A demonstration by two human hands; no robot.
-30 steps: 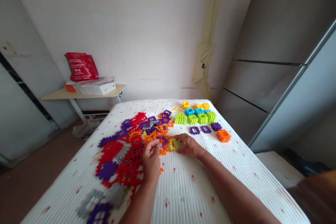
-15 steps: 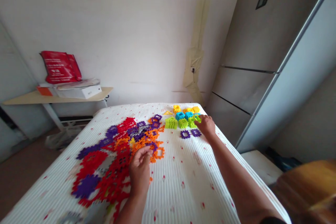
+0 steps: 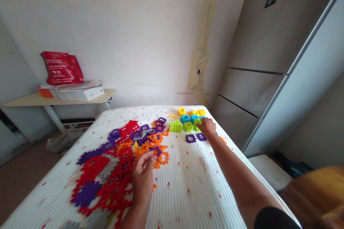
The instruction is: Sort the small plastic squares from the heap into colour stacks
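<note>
Left hand (image 3: 143, 173) sits loosely curled by the jumbled interlocking plastic tiles (image 3: 125, 166), can't tell if it's holding anything. Further out, right hand (image 3: 207, 127) is half-curled at the lime-green tile stacks (image 3: 188, 127), grip hidden, blue stacks (image 3: 185, 119) and yellow stacks (image 3: 182, 112) just behind.

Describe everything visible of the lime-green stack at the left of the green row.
The lime-green stack looks like several toothed plastic pieces packed close together, their exact number unclear, with ridges on the side facing the camera. It rests on the white ribbed cover. Another green stack stands close on its right and orange pieces lie to its left; whether any touch it is unclear. The right hand is farther right and the left hand nearer the camera, both apart from it.
</note>
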